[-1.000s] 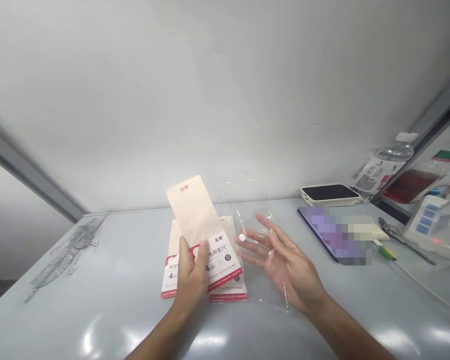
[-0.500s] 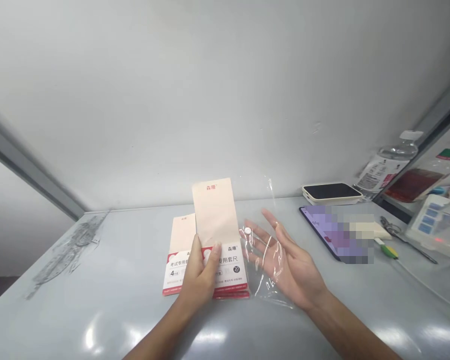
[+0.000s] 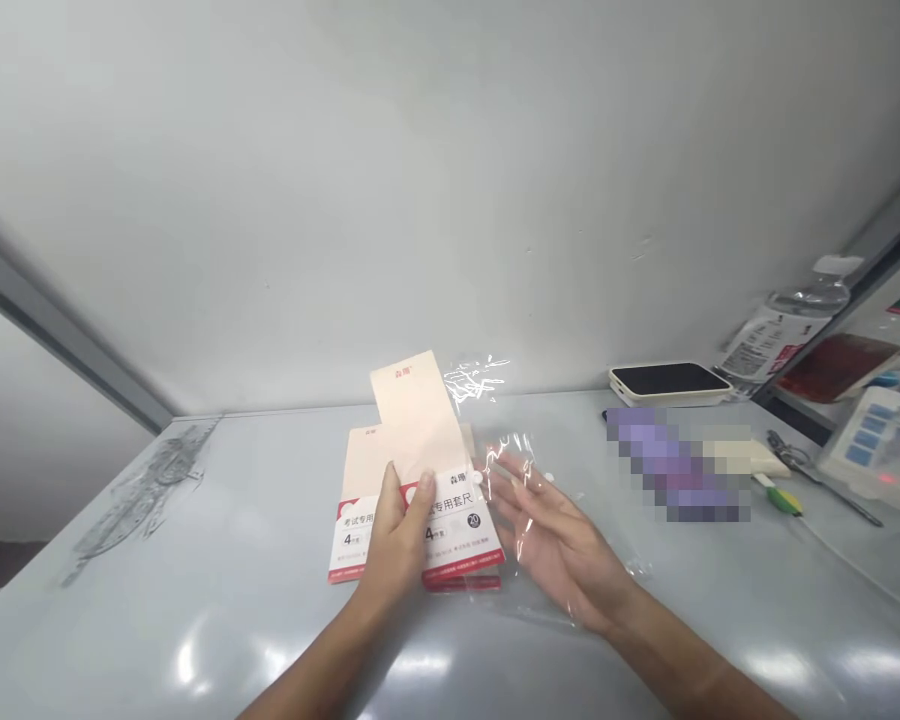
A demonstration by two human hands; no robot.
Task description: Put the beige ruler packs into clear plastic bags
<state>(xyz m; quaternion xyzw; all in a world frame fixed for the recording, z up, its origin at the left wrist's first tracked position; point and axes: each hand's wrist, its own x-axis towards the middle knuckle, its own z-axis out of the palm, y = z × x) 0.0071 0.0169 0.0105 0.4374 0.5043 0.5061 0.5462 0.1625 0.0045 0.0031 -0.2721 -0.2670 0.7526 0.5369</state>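
Observation:
My left hand (image 3: 399,535) is closed around a cream, white and red printed cardboard sleeve (image 3: 420,420), thumb across its front. The sleeve is tilted, its tall plain part leaning left. Under it lies another sleeve of the same print (image 3: 360,460), partly covered by the hand. To the right, a clear plastic pouch (image 3: 521,445) with shiny creases spreads beside the held sleeve. My right hand (image 3: 551,530) is at the pouch, seen through or against the film, palm turned left and fingers stretched towards the sleeve. Whether it is inside the pouch I cannot tell.
Back right, a phone in a pale case (image 3: 671,382) lies near the wall. A blurred-out purple phone (image 3: 667,465), a cable with a green-yellow plug (image 3: 784,498), scissors (image 3: 802,460), a leaning bottle (image 3: 787,320) and a clear plastic box (image 3: 877,450) are on the right.
The held sleeve has tilted further left. My right hand has moved slightly left and down, its fingers nearer the sleeve and less spread. The clear pouch has shifted and creased.

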